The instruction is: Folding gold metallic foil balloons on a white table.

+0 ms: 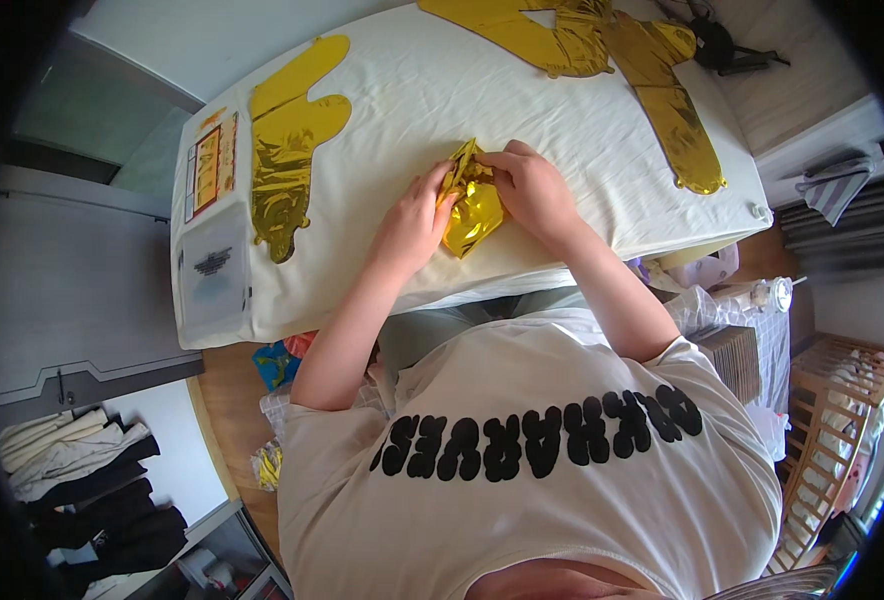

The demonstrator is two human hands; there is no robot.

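Over the middle of the white-covered bed, both my hands are on a crumpled, partly folded gold foil balloon [470,215]. My left hand [412,228] grips its left edge, fingers closed against the foil. On the opposite side my right hand [537,195] pinches its upper right part between thumb and fingers. The foil's lower end hangs free between the hands, and part of its upper end is covered by my fingers. A flat, uninflated gold foil balloon [287,150] lies to the left. More flat gold foil balloons [667,105] lie at the far right.
A printed card [212,165] and a translucent plastic bag [214,262] lie on the bed's left side. A black object with thin arms [727,48] is at the far right. The bed's white cover [392,90] spreads around them. A wooden crib [822,410] stands at the right.
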